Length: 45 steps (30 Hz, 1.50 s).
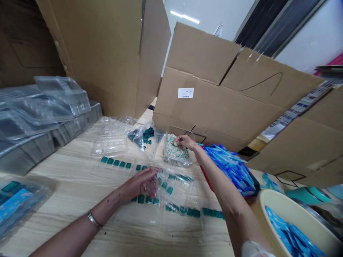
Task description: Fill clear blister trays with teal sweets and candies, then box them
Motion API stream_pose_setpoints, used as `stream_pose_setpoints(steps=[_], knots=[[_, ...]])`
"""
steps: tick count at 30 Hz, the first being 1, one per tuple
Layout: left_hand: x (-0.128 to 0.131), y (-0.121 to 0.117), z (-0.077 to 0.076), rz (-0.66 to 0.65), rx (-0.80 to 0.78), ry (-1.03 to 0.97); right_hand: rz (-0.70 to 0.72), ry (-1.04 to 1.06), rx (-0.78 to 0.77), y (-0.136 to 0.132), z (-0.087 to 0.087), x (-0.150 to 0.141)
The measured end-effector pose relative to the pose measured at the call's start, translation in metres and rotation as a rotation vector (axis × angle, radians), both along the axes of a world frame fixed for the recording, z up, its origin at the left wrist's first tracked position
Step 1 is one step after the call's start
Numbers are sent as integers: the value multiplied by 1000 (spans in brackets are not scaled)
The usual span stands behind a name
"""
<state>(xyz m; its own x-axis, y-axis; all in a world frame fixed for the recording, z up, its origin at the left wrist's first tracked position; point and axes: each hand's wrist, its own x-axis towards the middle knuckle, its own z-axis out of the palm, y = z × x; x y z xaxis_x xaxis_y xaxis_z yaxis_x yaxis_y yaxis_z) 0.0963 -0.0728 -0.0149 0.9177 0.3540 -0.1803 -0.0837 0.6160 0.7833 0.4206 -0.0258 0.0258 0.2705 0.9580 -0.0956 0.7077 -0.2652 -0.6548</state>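
My left hand (143, 184) is curled at the left edge of a clear plastic tray (178, 194) that seems lifted over other trays. Thumb and fingers look closed on its edge. Green square pieces (140, 199) lie in rows in the clear trays spread on the table. My right hand (185, 141) reaches into a clear plastic box (178, 163) full of small pale pieces (175, 151) with green and orange print. Its fingertips are pinched together among them; what they grip is too small to make out. Behind the trays, an open clear bag (147, 139) holds more green pieces.
Stacked clear trays (56, 117) stand at the left, and a filled tray (18, 203) lies in front. Blue slender pieces (230, 167) fill a container at right, beside a cream tub (270, 214) of blue packets. Cardboard boxes (203, 114) wall off the back.
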Motion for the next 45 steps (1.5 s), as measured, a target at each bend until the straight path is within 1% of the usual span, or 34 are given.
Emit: stream_pose_setpoints(steps=[6,11,15,19,21,25,28,30,32,36,42,45], knots=[[0,-1,0,3,10,2,172,-201,-30,-7,-6,-1],[1,-1,1,-7,16,7,250,-325,-58,-6,-10,0],[1,-1,3,-10,7,3,267,-381,-71,-7,-7,0],[0,-1,3,-7,4,1,273,-408,-57,-12,0,-2],[0,-1,1,-7,4,-12,264,-433,-20,-14,5,-2],[0,-1,-2,-3,-9,-28,206,-515,107,-16,13,1],[0,-1,-3,-3,-7,-29,219,-556,130,-16,10,0],[0,-1,-2,-2,3,-32,253,-545,82,-17,4,-2],[0,-1,-2,-4,11,-30,257,-507,34,-17,-2,-3],[0,-1,-1,-11,7,-18,181,-403,-4,-16,-7,4],[0,-1,0,-8,-2,-31,58,-119,-70,-11,4,13],[0,0,-1,-3,-4,-23,-43,13,-37,-10,12,14]])
